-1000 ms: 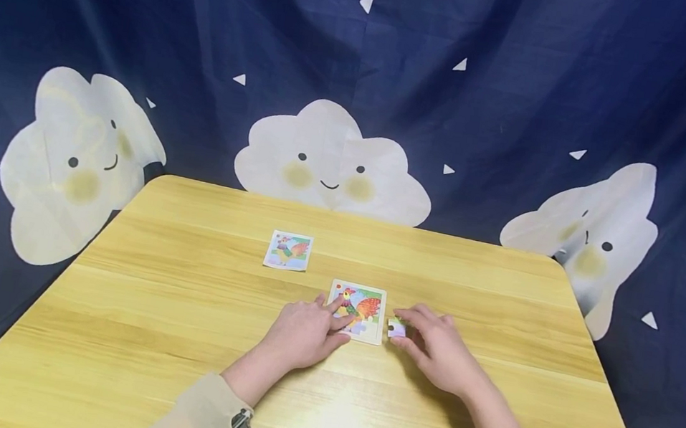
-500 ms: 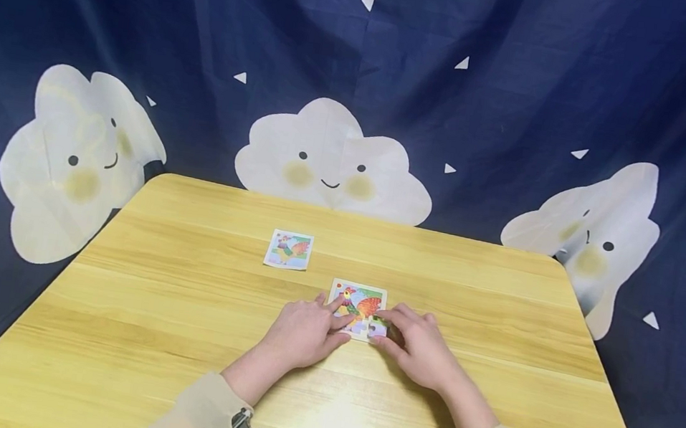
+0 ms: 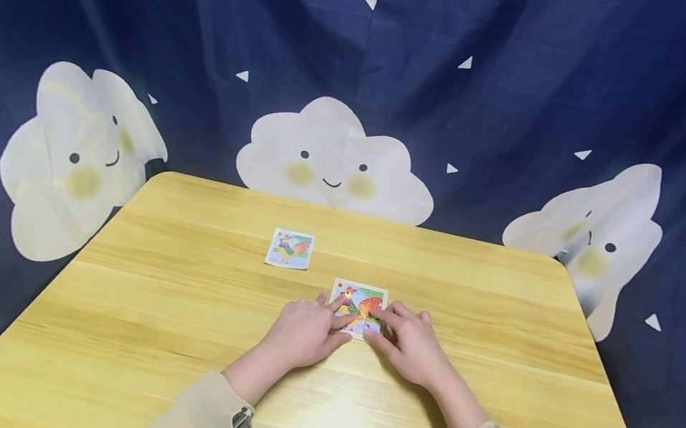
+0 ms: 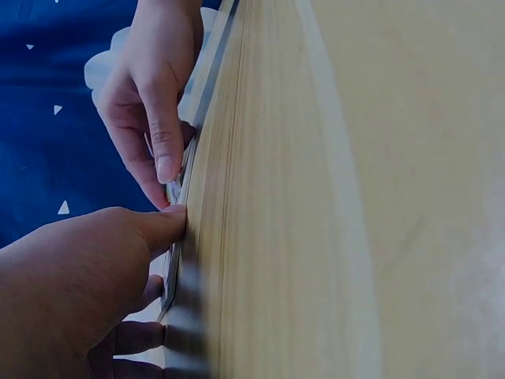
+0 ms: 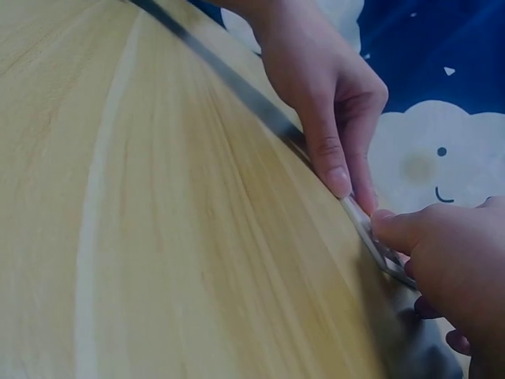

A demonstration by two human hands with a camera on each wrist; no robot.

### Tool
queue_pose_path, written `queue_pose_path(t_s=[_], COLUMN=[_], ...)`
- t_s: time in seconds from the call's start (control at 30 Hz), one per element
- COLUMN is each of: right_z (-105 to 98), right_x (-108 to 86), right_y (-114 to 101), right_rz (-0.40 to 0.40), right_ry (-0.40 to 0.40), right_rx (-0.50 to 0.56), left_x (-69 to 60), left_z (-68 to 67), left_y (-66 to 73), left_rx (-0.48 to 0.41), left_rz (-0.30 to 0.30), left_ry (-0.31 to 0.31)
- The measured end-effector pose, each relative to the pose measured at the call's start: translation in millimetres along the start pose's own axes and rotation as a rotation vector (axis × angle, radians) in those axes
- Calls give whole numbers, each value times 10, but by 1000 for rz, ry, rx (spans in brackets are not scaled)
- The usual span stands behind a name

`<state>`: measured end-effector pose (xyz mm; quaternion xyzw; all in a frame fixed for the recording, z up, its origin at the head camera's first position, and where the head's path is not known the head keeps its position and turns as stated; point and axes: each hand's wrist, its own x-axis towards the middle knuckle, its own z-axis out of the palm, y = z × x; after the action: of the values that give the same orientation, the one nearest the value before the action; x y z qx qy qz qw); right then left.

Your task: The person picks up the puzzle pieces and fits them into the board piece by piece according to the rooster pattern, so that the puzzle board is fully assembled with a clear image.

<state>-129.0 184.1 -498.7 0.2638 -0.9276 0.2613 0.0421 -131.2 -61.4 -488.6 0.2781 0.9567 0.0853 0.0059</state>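
Observation:
A square jigsaw puzzle [image 3: 366,293] with a rooster picture lies flat in a pale tray near the table's middle. My left hand [image 3: 304,332] rests on its left side, fingers spread over the picture and thumb at the near edge. At the lower right corner, my right hand [image 3: 413,346] pinches a puzzle piece [image 3: 371,326] between thumb and fingers. That piece lies over its corner of the picture, partly hidden by the fingers. In the right wrist view, the tray's edge [image 5: 367,233] shows side-on between both thumbs; whether the piece sits flush I cannot tell.
A small card [image 3: 290,249] with the same rooster picture lies behind and left of the puzzle. The wooden table [image 3: 178,279] ends at a dark blue curtain [image 3: 316,22] with clouds. Each wrist wears a dark strap with a camera.
My right hand has moved left with the puzzle piece, from beside the tray onto its lower right corner. My left hand has stayed on the puzzle.

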Motion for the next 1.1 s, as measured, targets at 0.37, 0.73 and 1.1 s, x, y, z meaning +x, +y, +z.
queue_pose_path(t_s=[0.37,0.73,1.1], right_z=[57,51,-11], right_x=[-27,-12,-72], right_y=[54,53,80], right_rz=[19,10,14], right_ry=[24,18,4], right_rx=[3,33,25], left_x=[32,105,115], left_z=[-25,-56,-43], left_y=[56,257,275], left_rx=[20,100,85], left_rz=[12,36,3], left_ry=[-9,-12,-45])
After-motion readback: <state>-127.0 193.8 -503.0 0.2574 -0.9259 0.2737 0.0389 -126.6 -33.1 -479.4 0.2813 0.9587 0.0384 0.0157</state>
